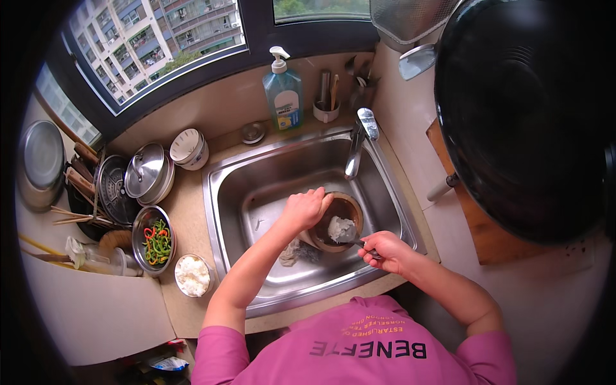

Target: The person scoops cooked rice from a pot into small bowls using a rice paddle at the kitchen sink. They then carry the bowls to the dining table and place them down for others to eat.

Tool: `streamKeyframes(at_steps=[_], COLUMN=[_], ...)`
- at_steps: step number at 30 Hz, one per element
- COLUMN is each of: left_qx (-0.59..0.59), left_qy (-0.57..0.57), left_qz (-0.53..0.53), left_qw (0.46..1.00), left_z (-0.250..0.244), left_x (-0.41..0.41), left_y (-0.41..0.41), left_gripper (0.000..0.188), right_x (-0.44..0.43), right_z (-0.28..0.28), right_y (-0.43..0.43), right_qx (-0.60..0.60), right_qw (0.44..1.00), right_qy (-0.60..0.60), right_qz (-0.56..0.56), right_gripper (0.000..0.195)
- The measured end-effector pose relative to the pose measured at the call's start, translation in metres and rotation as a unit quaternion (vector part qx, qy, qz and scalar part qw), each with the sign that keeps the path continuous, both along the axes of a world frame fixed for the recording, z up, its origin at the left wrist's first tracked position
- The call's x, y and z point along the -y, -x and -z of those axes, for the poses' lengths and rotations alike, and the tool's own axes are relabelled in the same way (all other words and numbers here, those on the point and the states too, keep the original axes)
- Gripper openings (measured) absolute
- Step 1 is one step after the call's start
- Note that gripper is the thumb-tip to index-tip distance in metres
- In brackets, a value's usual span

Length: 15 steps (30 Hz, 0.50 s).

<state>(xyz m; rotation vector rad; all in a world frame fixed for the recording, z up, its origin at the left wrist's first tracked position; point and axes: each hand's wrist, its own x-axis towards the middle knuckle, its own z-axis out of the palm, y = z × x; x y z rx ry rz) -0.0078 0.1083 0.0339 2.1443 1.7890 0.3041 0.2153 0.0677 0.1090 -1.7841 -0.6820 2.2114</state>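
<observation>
My left hand (308, 208) grips the rim of a brown round pot (356, 208) that stands in the stainless steel sink (240, 192). Between the fingers of my right hand (387, 252) is the handle of a spoon (351, 236), its bowl down inside the pot. White cooked rice (340, 227) lies in the pot, against the spoon. Beside the pot, on the sink floor, are a crumpled pale cloth (289, 254) and a dark grey scrubber-like wad (307, 251). A bowl heaped with white rice (192, 276) sits on the counter left of the sink.
A chrome faucet (355, 151) reaches over the sink's far right. Behind it stand a blue soap pump bottle (284, 101) and a utensil cup (326, 113). A metal bowl of sliced peppers (156, 243) is at left. A large black wok (519, 120) hangs at right over a wooden board (486, 231).
</observation>
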Motion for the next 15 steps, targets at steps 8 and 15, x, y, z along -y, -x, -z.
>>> streamKeyframes(at_steps=[8, 15], left_qx=[0.015, 0.032], left_qy=[-0.009, -0.01], left_qz=[-0.025, -0.038], left_qw=[1.0, 0.999], left_z=[0.004, 0.005], left_x=[0.002, 0.008], left_y=[0.006, 0.01], left_gripper=[0.038, 0.038], right_x=[-0.005, 0.009], right_z=[0.034, 0.04], right_y=[0.008, 0.017], right_qx=[-0.047, -0.055], right_qw=[0.999, 0.988], right_qy=[-0.004, -0.112], right_qz=[-0.009, -0.09], right_gripper=[0.053, 0.065])
